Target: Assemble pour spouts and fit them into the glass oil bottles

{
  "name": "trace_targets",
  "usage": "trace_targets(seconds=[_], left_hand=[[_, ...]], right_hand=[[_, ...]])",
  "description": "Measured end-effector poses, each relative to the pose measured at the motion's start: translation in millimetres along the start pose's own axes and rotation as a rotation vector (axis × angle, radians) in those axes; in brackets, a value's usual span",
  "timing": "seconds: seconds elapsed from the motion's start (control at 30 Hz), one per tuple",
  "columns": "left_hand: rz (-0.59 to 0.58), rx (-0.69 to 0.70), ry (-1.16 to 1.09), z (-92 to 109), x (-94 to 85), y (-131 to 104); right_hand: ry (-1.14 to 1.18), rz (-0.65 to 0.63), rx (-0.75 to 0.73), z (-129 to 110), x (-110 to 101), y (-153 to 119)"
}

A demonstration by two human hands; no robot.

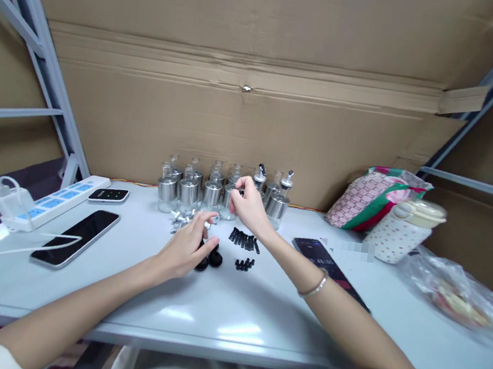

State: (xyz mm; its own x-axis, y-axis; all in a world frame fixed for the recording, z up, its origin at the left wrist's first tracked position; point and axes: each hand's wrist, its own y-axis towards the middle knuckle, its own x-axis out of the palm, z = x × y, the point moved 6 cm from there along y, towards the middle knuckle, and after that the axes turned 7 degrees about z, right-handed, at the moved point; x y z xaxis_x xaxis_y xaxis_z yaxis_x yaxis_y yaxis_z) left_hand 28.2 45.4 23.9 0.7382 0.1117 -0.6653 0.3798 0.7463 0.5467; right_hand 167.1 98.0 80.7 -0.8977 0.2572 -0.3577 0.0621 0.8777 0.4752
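My left hand (186, 244) is open, thumb and fingers apart, over the edge of a pile of silver spout pieces (180, 219) and beside black round caps (215, 258). My right hand (248, 204) is raised in front of the glass bottles with metal sleeves (212, 193), its fingers curled together; what they hold, if anything, is too small to make out. Two bottles at the right of the group carry spouts with dark tips (287, 181). Black thin sticks (244, 240) lie in a row on the table, with small black plugs (244, 264) nearer to me.
At left lie a power strip (60, 199), a small device (109, 195) and a phone (76, 239) with a white cable. Another phone (330, 268) is partly under my right forearm. A patterned bag (369, 200), dotted cup (397, 234) and plastic bag (462, 301) stand right.
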Motion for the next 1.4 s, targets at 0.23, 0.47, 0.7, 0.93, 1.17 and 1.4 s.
trace_targets(seconds=[0.23,0.47,0.7,0.93,1.17,1.4], left_hand=[[-0.053,0.035,0.076,0,5.1,0],[-0.052,0.021,0.091,-4,4.2,2],[0.101,0.010,-0.074,-6,2.1,0],[0.158,-0.122,-0.408,12,0.2,-4],[-0.199,-0.297,-0.869,35,33.0,-24],[-0.137,-0.298,-0.871,32,38.1,-30]], right_hand=[[-0.827,-0.010,-0.124,13,5,41],[-0.931,-0.002,-0.144,14,4,45],[-0.817,0.175,-0.275,-43,-27,22],[-0.226,-0.164,-0.367,-91,-40,-20],[-0.105,-0.772,-0.261,-75,-28,-44],[0.522,-0.426,-0.166,-75,-39,-23]])
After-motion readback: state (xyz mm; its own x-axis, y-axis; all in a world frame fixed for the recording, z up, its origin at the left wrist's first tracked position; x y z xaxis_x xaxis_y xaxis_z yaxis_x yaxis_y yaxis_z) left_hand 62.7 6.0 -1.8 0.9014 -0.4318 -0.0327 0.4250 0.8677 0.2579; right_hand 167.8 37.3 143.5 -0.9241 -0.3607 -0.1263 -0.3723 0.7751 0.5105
